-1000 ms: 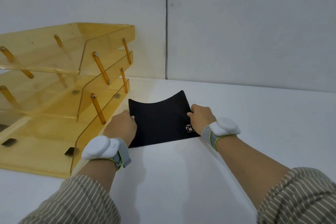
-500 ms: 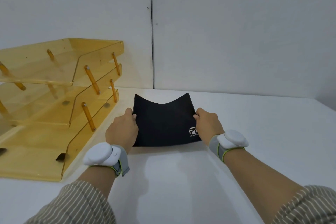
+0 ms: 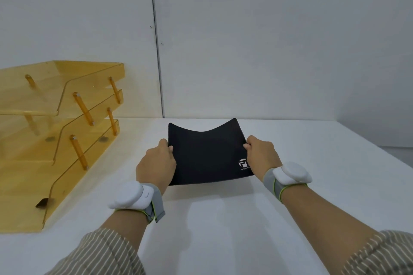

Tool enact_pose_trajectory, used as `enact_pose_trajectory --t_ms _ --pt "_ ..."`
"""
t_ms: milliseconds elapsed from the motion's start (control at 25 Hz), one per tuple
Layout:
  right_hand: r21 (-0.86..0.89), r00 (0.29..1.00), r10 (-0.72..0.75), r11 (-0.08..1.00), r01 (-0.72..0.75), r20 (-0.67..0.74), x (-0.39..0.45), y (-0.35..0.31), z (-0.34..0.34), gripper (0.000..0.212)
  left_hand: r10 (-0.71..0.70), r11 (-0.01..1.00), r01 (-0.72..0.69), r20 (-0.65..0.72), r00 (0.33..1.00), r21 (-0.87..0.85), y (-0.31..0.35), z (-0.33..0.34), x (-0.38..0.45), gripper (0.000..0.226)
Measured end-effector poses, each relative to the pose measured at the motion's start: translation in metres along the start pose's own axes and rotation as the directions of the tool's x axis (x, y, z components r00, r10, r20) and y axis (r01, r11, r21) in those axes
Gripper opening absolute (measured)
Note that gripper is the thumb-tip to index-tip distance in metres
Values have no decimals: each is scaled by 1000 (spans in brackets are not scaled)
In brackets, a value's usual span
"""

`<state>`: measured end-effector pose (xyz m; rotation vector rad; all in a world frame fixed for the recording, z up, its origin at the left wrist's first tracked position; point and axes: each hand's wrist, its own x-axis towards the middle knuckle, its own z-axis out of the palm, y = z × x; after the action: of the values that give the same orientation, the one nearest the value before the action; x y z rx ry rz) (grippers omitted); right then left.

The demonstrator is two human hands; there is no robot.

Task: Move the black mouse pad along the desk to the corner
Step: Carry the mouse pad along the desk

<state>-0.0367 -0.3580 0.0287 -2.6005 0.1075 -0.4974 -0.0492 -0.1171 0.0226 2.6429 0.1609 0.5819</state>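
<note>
Near the desk's [image 3: 290, 219] far edge, the black mouse pad [image 3: 205, 156] sags in the middle, its sides raised; the left hand [image 3: 156, 165] pinches its left edge, the right hand [image 3: 261, 156] its right edge; the amber tray stack [image 3: 55, 140] stands well apart at the left edge.

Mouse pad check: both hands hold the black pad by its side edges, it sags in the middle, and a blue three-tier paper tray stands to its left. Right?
Not quite. The head view shows the three-tier paper tray is amber yellow, not blue. The rest stands: the left hand and right hand hold the black mouse pad by its side edges, and it sags in the middle.
</note>
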Motion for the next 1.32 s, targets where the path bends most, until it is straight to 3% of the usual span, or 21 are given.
enact_pose_trajectory --t_ms 1320 --pt "-142 930 309 930 -339 -198 -109 199 -145 24 303 937 -256 189 934 -236 198 64 -132 25"
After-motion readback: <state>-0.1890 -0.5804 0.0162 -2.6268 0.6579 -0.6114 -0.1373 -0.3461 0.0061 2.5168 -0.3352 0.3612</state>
